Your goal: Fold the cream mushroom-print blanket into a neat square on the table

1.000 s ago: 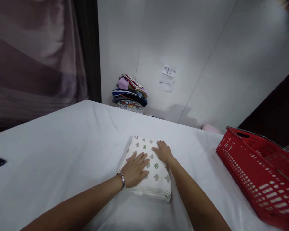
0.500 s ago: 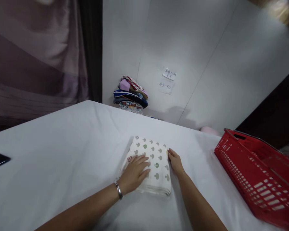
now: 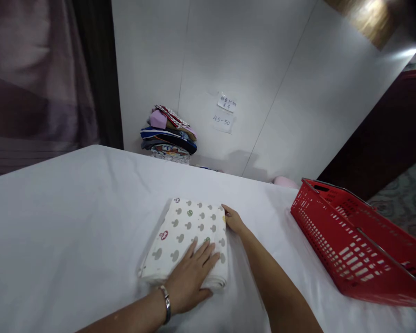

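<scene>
A white folded cloth [image 3: 187,231] printed with grey, green and red mushrooms lies flat on the white-covered table, its layered fold facing me. My left hand [image 3: 193,277], a silver bracelet at its wrist, rests palm down on the near right part of the cloth with fingers spread. At the far right corner, my right hand [image 3: 233,219] has its fingers closed around the cloth's edge. The undersides of those fingers are hidden.
A red plastic basket [image 3: 350,245] with metal handles stands on the table [image 3: 72,222] at the right. Behind the table's far edge, a stack of folded clothes [image 3: 169,134] sits against the white wall. Paper notes [image 3: 225,113] are stuck there. A curtain [image 3: 31,83] hangs at left.
My left hand has slid toward the cloth's near right edge, uncovering the red mushroom. My right hand has moved up to the far right corner. The view has shifted right.
</scene>
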Tool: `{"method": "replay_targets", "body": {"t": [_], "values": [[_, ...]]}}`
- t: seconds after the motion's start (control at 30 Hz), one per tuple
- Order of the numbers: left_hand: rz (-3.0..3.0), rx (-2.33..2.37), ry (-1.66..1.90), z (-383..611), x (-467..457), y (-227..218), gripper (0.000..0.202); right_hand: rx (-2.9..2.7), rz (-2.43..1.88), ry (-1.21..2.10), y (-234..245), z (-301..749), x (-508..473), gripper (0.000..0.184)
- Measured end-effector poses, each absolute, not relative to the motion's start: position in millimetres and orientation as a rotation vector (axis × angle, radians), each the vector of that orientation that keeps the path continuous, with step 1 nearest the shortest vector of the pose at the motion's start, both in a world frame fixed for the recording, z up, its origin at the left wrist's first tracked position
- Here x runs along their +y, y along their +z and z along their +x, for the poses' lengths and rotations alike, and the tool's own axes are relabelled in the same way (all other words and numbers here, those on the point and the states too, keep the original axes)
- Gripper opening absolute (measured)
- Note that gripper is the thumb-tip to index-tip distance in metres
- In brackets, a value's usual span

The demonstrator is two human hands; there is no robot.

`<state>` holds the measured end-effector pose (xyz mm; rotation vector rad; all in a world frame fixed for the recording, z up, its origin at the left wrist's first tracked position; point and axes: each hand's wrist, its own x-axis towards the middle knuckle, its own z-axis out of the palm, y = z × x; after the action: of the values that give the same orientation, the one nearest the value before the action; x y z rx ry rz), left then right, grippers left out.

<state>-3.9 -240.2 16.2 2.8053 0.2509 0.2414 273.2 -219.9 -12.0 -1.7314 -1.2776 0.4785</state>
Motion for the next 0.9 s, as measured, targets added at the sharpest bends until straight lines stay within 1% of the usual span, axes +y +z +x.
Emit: {"method": "replay_targets", "body": {"t": [0.23,0.5,0.67,0.73,0.8,0.9], "values": [[2.793,0.238,0.223,-5,-243,13,0.079,-1.284,-1.748,0.435,-13,283,-203,0.037],[2.789,0.243,0.192,-5,-244,13,0.073,-1.312,-1.745,0.424,-17,289,-200,0.036],[2.677,0.241,0.163,-6,-240,23,0.077,-1.36,-1.737,0.459,-20,291,-202,0.047],[2.619,0.244,0.152,-3,-235,32,0.074,-1.37,-1.743,0.463,-22,292,-202,0.049],[2.592,0.25,0.163,4,-230,41,0.069,-1.381,-1.753,0.455,-22,291,-201,0.047],[2.626,0.24,0.154,16,-223,45,0.07,-1.391,-1.775,0.41,-19,289,-201,0.043]]}}
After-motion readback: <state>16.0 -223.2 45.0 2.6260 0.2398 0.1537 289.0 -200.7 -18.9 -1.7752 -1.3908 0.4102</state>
